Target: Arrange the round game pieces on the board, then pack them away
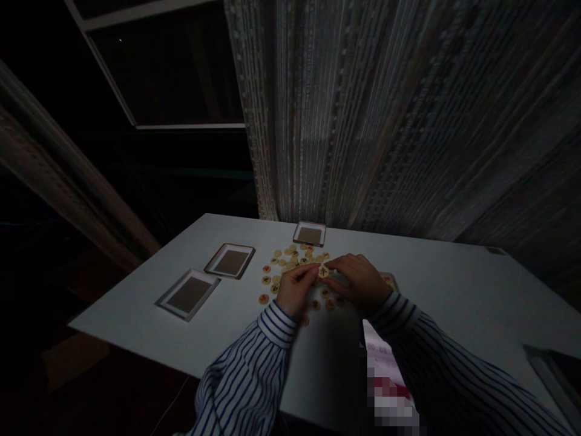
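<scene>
Over the middle of the white table, my left hand (294, 290) and my right hand (361, 281) pinch one round xiangqi piece (323, 271) between their fingertips. It is pale wood, its dark character turned towards me. Many similar xiangqi pieces (264, 299) lie loosely scattered beneath and beyond my hands, marked in red or black. Some of them are hidden by my fingers and wrists. Past the right hand, the edge of another tray (393, 280) peeks out, with a reddish mark showing in it.
Shallow trays stand on the white table (136, 309): a light-rimmed tray (213, 280), a brown-rimmed tray (253, 257) and a back tray (323, 235). A lit screen (379, 345) is below my right forearm. A dark flat object (556, 375) lies at right. String curtains (308, 121) hang behind.
</scene>
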Available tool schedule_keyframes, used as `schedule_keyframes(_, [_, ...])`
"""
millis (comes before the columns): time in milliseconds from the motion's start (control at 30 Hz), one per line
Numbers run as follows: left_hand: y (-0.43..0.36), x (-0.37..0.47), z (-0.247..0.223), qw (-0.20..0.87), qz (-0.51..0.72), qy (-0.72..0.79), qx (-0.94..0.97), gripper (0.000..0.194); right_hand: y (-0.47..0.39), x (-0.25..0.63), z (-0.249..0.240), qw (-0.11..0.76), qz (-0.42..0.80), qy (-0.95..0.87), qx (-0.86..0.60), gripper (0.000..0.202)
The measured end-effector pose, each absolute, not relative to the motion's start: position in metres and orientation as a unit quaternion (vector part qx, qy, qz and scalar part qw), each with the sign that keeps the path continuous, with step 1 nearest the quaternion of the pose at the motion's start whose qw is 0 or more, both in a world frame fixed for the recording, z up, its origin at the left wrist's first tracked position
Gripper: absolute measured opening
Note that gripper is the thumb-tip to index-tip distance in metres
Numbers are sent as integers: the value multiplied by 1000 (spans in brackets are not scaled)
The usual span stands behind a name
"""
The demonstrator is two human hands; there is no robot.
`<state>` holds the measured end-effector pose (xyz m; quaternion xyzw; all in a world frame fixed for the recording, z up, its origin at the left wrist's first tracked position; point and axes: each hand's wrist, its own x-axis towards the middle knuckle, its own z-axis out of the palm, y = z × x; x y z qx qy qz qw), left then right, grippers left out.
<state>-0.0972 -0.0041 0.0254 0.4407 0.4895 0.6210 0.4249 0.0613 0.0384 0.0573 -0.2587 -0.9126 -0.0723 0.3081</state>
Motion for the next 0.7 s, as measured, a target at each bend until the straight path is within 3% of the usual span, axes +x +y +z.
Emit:
schedule_keyframes(233, [-5, -76, 28, 448, 619, 469, 442, 22, 33, 79, 53, 272, -38, -906, -323, 28])
schedule_keyframes(700, [2, -41, 16, 498, 587, 469, 433, 25, 33, 115, 24, 316, -29, -883, -345, 31])
